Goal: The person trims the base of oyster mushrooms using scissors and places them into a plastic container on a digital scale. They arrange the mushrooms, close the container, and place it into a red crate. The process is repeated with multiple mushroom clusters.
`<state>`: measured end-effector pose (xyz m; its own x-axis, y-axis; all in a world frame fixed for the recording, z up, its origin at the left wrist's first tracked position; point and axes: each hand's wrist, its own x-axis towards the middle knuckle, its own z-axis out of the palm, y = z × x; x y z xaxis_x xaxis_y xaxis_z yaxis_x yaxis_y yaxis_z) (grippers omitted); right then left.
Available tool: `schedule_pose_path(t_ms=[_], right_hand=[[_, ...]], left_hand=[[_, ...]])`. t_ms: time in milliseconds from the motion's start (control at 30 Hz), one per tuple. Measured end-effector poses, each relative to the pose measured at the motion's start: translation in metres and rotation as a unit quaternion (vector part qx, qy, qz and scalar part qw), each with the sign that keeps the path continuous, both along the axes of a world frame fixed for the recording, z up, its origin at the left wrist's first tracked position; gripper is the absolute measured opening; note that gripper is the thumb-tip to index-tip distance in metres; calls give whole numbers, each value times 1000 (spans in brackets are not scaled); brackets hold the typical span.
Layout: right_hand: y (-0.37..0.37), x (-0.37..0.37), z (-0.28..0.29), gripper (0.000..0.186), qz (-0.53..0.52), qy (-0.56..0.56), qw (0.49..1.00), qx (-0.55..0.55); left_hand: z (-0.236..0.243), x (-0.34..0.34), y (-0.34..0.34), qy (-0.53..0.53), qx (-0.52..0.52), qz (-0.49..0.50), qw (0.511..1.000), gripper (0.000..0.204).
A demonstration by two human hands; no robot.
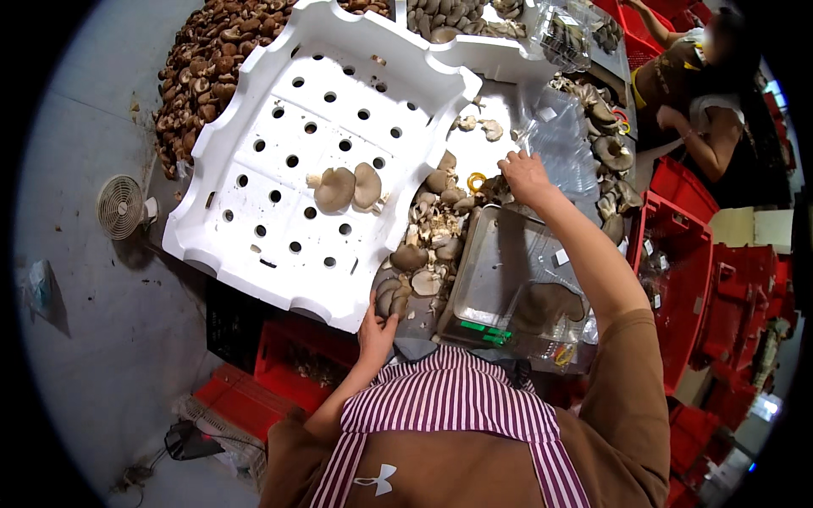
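My left hand [374,332] grips a cluster of grey oyster mushrooms [392,298] beside the front right corner of a white foam crate [222,182], which holds two loose mushrooms [336,188]. My right hand [525,176] is stretched toward the back, fingers apart and slightly curled, near yellow rubber bands [475,182] and clear plastic trays [561,144], with nothing visible in it. Between my hands lie piled mushrooms [423,254]. A scale with a steel platform [478,271] sits under my right forearm, with a mushroom on its right part.
Brown mushrooms [200,76] are heaped at the back left, near a fan [120,206]. More grey mushrooms [612,152] line the right. A co-worker [710,127] works at the upper right, among red crates [677,288]. Red crates also stand below the table at left [233,389].
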<state>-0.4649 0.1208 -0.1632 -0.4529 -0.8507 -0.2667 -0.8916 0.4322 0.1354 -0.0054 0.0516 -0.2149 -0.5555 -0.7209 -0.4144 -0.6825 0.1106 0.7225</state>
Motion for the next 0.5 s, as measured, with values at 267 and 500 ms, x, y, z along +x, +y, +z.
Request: schedule_pose_path(t_ms=[267, 500], right_hand=[[-14, -24, -23, 26, 60, 55, 993, 89], [-8, -53, -15, 23, 71, -95, 992, 34]], left_hand=[[16, 4, 7, -34, 43, 22, 998, 77], [25, -13, 4, -68, 24, 21, 997, 76]])
